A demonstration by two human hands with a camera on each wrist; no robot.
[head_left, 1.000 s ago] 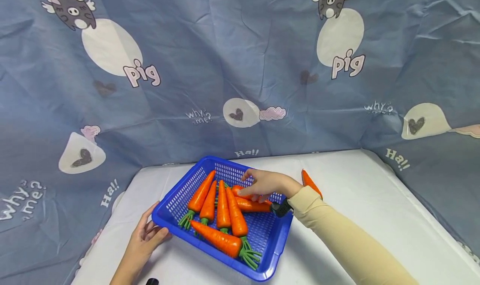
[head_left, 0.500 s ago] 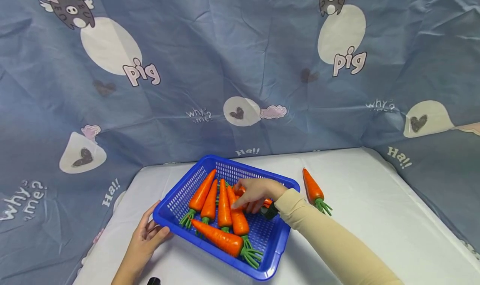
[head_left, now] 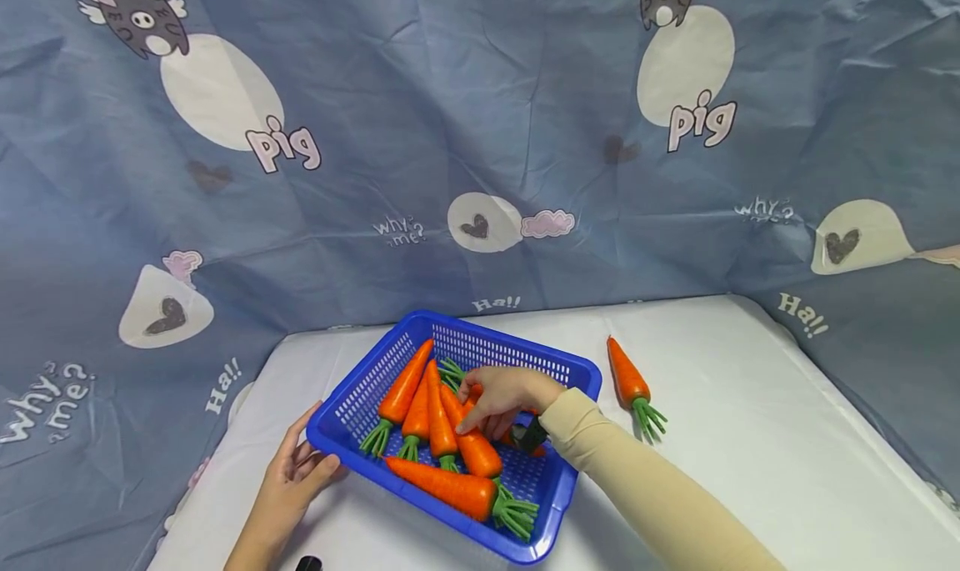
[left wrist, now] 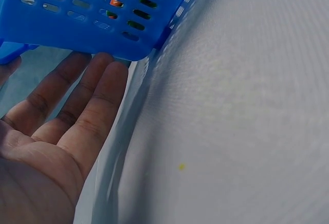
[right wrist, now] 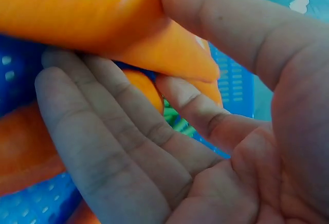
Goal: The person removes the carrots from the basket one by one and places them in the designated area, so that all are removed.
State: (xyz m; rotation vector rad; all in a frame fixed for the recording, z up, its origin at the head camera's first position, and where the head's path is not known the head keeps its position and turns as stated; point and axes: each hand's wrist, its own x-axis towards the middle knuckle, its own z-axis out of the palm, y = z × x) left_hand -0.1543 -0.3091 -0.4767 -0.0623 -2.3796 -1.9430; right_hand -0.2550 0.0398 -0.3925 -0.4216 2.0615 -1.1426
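Note:
A blue mesh basket (head_left: 360,404) holds several orange toy carrots with green tops. My right hand (head_left: 498,392) reaches into its middle and pinches one carrot (right wrist: 92,18) between the thumb (right wrist: 221,23) and the fingers (right wrist: 103,131) lying beneath it. Other carrots lie under and beside that hand, and one carrot (head_left: 442,483) lies crosswise at the front. My left hand (head_left: 288,475) rests with straight fingers (left wrist: 97,95) against the basket's near left corner (left wrist: 77,23). A single carrot (head_left: 626,375) lies on the table to the right of the basket.
The basket sits on a white table (head_left: 750,438). A blue printed cloth (head_left: 480,137) hangs behind it and wraps both sides. A small black object (head_left: 303,564) shows at the bottom edge near my left arm.
My right hand has moved left and nearer inside the basket and taken hold of a carrot. The carrots under it have shifted, one green top now pointing to the back. The left hand stays put.

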